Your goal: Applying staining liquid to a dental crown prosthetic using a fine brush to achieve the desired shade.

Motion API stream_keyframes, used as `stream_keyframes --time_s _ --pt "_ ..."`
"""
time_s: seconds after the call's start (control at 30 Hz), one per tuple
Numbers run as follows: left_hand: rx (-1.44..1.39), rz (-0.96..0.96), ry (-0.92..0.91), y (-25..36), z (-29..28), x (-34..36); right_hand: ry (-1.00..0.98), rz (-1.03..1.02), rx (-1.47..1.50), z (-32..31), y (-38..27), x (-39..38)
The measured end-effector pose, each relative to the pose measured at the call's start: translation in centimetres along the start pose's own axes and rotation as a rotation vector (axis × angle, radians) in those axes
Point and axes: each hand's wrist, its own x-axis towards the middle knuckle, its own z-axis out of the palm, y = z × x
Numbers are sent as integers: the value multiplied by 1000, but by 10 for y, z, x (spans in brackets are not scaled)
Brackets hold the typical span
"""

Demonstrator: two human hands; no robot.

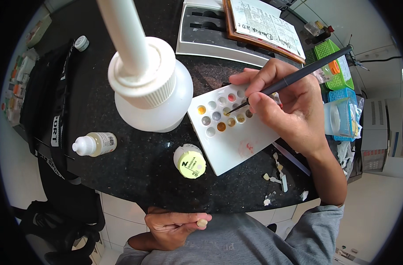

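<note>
Head view: brush point(294, 77) at palette point(223, 153)

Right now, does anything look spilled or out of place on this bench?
Two things: a reddish smear on the flat part of the white rectangular palette, odd because it sits outside the round wells; and irregular white crumbs scattered near the front edge of the speckled black countertop, like unswept debris.

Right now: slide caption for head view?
Right hand holds a fine brush at a white welled palette; left hand pinches a small cream piece.
</note>
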Motion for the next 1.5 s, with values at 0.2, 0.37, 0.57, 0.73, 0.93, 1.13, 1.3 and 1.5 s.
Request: stream_keyframes --time_s 0.2,0.37,0.57,0.73,0.93,1.13,1.3,1.5 --pt "-8 -4 -2 1 0 2 9 -4 -5 1 0 0" --pt "-11 16 -13 -1 -1 0 10 -20 20 1 3 0" --pt "-11 30 -31 -3 -1 -2 9 -38 3 2 1 -3" --pt "20 34 -13 -4 -3 1 79 -16 73 1 -20 -12" --pt "59 140 9 -1 4 8 23 -171 49 -7 -60 -85" --pt "131 236 60 -5 4 6 204 -335 196 57 -30 -125" --pt "231 233 144 1 9 6 281 -465 230 74 -21 -129" --pt "298 270 152 3 12 6 318 -430 157 77 -27 -131"
